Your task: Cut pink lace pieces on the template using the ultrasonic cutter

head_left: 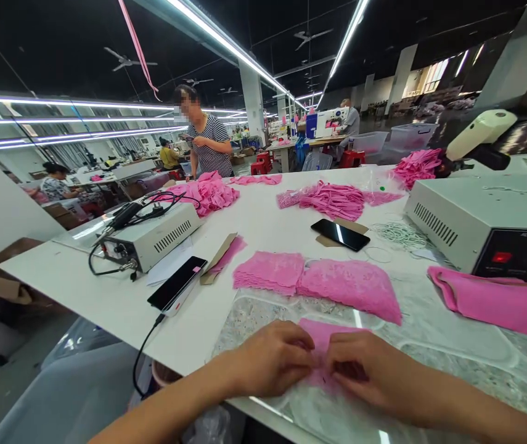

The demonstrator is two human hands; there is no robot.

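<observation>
A small pink fabric piece (330, 328) lies on the glassy mat (457, 361) at the table's front edge. My left hand (277, 357) pinches it from the left, fingers curled together. From the other side my right hand (365, 370) grips the same fabric, its fingertips close to the left ones. What the fingertips press on is partly hidden. Just beyond the hands sit two stacks of pink lace pieces, a left stack (267, 271) and a right stack (349, 283), side by side and touching.
Left of the hands are a phone (177, 283) with a cable and a grey box (161, 231) carrying a handheld tool. Another phone (339, 234) lies behind the stacks. At right stand a control box (485, 216) and folded pink fabric (503, 302). A person (210, 142) stands beyond the table.
</observation>
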